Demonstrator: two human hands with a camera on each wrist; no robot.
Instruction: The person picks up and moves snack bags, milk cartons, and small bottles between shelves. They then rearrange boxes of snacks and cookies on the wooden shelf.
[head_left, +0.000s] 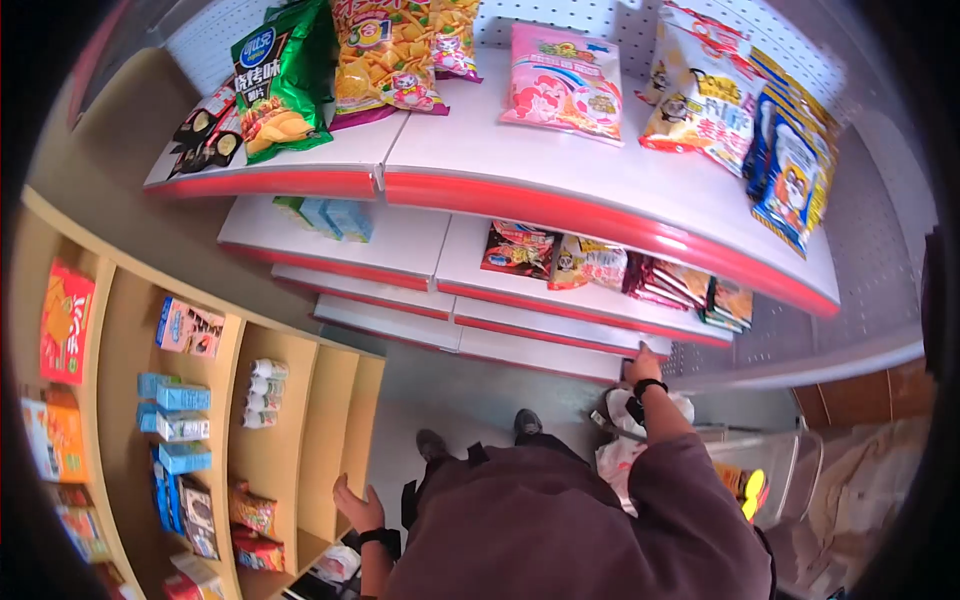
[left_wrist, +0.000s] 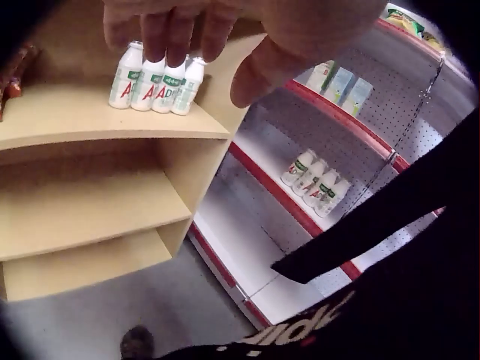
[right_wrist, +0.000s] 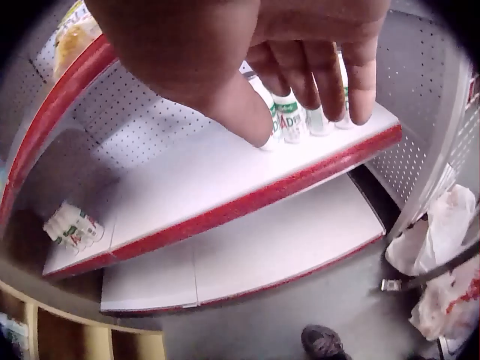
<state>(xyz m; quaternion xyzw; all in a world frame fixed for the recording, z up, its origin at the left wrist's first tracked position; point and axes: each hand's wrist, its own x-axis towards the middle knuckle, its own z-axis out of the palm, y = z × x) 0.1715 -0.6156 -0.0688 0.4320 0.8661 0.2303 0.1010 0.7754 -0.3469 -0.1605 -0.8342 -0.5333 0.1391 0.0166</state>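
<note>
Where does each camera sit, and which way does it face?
Head: on the person's head, facing forward and down at the red-edged shelves; shows the torso, left hand, right hand and shoes.
Left wrist: looks past the left hand at wooden shelves with white bottles; one shoe shows.
Right wrist: looks past the right hand at red-edged shelves; one shoe shows.
Shared: head and left wrist views both show the white bottles on the wooden shelves.

Looks like a small shop: stocked with bright packaged snacks on red-edged white metal shelves, and white plastic bottles on pale wooden shelving left of those shelves.
</note>
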